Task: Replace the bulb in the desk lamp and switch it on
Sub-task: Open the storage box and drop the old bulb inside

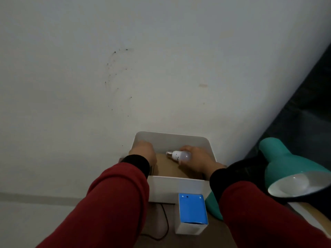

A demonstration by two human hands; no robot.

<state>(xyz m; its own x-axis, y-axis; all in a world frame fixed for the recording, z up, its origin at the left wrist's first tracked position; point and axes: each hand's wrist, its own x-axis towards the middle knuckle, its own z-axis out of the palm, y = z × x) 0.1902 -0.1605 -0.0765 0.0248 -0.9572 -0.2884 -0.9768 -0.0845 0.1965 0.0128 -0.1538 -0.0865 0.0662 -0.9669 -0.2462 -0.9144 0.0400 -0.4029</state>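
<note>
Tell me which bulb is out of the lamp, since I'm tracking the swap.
The bulb in the right hand, over the white bin, screw base bare and pointing left. The other bulb sits inside the teal lamp's shade.

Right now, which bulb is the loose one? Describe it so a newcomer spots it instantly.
Find the white open-top bin against the wall, left of the teal desk lamp. Inside it, the right hand holds a white bulb lying sideways, its metal screw base pointing left. Unlike the bulb seated in the lamp shade, this one's screw base is exposed.
</note>
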